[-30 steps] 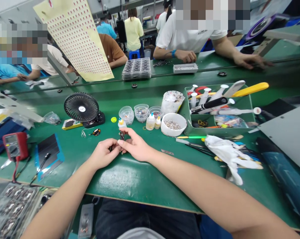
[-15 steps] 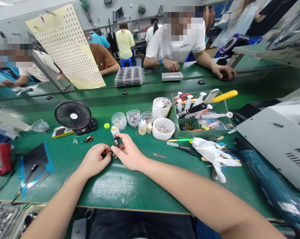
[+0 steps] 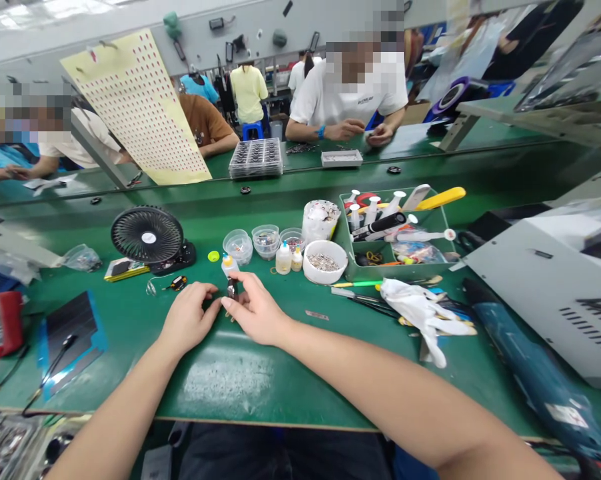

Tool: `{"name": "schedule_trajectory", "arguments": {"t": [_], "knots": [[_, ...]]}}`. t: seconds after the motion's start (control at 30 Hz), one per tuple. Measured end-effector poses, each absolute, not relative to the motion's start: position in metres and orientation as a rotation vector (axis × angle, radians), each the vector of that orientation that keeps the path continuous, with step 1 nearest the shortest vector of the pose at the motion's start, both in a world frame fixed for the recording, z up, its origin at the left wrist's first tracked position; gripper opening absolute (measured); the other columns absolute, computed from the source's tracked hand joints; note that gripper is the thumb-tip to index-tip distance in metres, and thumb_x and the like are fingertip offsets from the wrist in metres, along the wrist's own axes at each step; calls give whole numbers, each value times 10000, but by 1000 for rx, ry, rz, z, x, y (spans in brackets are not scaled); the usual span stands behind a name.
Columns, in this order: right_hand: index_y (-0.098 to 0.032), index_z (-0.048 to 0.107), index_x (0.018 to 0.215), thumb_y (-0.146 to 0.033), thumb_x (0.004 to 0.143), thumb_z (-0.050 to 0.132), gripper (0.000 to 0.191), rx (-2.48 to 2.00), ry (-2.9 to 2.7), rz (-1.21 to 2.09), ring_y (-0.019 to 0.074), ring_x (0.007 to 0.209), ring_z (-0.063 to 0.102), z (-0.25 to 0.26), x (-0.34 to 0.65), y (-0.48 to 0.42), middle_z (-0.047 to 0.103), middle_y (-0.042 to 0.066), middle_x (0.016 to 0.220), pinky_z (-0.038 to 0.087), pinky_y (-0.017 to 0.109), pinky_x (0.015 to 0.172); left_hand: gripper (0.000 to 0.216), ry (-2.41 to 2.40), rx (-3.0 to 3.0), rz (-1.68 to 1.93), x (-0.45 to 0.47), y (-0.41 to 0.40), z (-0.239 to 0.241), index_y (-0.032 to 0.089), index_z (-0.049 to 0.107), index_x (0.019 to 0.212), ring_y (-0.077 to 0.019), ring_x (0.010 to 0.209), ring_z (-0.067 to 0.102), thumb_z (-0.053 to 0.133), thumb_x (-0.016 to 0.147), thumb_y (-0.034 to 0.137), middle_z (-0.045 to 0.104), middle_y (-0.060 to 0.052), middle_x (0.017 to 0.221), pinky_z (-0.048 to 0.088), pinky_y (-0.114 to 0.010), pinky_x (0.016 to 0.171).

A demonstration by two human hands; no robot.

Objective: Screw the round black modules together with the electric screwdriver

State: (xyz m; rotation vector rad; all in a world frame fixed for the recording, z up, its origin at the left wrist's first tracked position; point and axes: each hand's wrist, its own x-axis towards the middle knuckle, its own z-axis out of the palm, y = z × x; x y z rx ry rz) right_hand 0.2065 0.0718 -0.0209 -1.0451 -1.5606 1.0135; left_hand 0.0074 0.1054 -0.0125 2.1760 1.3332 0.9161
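Note:
My right hand [image 3: 255, 310] pinches a small dark, shiny piece [image 3: 232, 288] upright between thumb and fingers; its exact kind cannot be made out. A thin metallic bit shows below the thumb. Close by on the left is my left hand [image 3: 188, 317], thumb and fingers slightly parted with nothing visible between them. Just beyond the fingers stands a small bottle with a blue and orange tip [image 3: 229, 265]. A flat metal strip [image 3: 316, 315] lies on the green table [image 3: 260, 383] to the right of my right hand.
Behind the hands stand clear cups [image 3: 238, 248], glue-like bottles [image 3: 283, 259] and a white bowl of small parts [image 3: 325, 262]. A black fan [image 3: 147, 237] is at left. On the right are a green toolbox [image 3: 400, 271], a white glove [image 3: 410, 307] and a grey machine [image 3: 545, 287]. Co-workers sit opposite.
My left fingers have parted and drawn slightly away from the piece, which stays in my right hand. Across the table, a co-worker's hands have come together.

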Motion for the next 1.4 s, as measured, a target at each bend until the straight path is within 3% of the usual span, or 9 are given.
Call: {"name": "schedule_trajectory", "arguments": {"t": [0.2, 0.3, 0.47, 0.57, 0.67, 0.9, 1.07, 1.17, 1.4], "knots": [[-221, 529, 1439, -320, 939, 699, 537, -1006, -1730, 866, 303, 1257, 628, -13, 205, 65, 547, 175, 1436, 568, 516, 1080, 456, 1186, 1852, 992, 6, 95, -4, 190, 724, 1090, -178, 679, 650, 581, 972, 606, 748, -62, 867, 540, -297, 623], [-219, 523, 1443, -315, 930, 716, 556, -985, -1827, 657, 325, 1312, 618, -15, 205, 64, 580, 182, 1427, 581, 526, 1080, 583, 1121, 1713, 952, 6, 93, -1, 163, 779, 1119, -171, 670, 654, 664, 898, 690, 781, -84, 892, 551, -286, 610], [-197, 511, 1445, -343, 915, 775, 610, -944, -1790, 556, 321, 1323, 636, -18, 205, 69, 597, 202, 1426, 606, 511, 1063, 645, 1086, 1506, 926, 6, 96, 0, 146, 818, 1171, -157, 623, 635, 766, 823, 688, 801, -103, 910, 538, -271, 557], [-219, 511, 1454, -395, 865, 847, 701, -1012, -1762, 640, 326, 1284, 660, -17, 205, 71, 600, 190, 1433, 643, 496, 983, 627, 1064, 1423, 949, 6, 97, 0, 141, 822, 1180, -147, 616, 617, 792, 820, 653, 796, -103, 885, 519, -257, 544], [-237, 547, 1427, -435, 811, 903, 738, -1077, -1738, 761, 296, 1107, 721, -15, 206, 71, 638, 165, 1378, 667, 453, 851, 600, 1054, 1374, 975, 5, 96, 1, 140, 824, 1180, -133, 604, 596, 801, 825, 622, 780, -90, 829, 487, -240, 535], [-229, 581, 1390, -415, 847, 866, 642, -1084, -1702, 915, 217, 829, 732, -13, 206, 70, 742, 110, 1217, 635, 449, 856, 557, 1093, 1365, 991, 7, 95, 5, 134, 829, 1143, -128, 588, 589, 807, 805, 576, 787, -90, 823, 460, -237, 521], [-240, 592, 1360, -291, 844, 793, 556, -1095, -1567, 935, 197, 814, 729, -14, 205, 71, 759, 72, 1125, 630, 399, 821, 519, 1195, 1406, 1041, 6, 102, 4, 115, 782, 1158, -170, 602, 651, 703, 842, 520, 785, -95, 803, 476, -268, 529], [-229, 573, 1362, -276, 831, 767, 568, -1103, -1431, 997, 174, 738, 702, -15, 205, 75, 761, 48, 1029, 623, 369, 754, 405, 1317, 1470, 1120, 2, 109, -1, 149, 758, 1105, -178, 719, 685, 662, 861, 458, 807, -111, 965, 517, -291, 624], [-216, 548, 1345, -281, 792, 763, 597, -1104, -1289, 1052, 158, 715, 661, -14, 206, 81, 747, 40, 1005, 594, 352, 728, 139, 1385, 1781, 1038, 3, 110, -5, 238, 817, 869, -200, 790, 648, 803, 741, 291, 779, -39, 866, 517, -372, 859]]}}
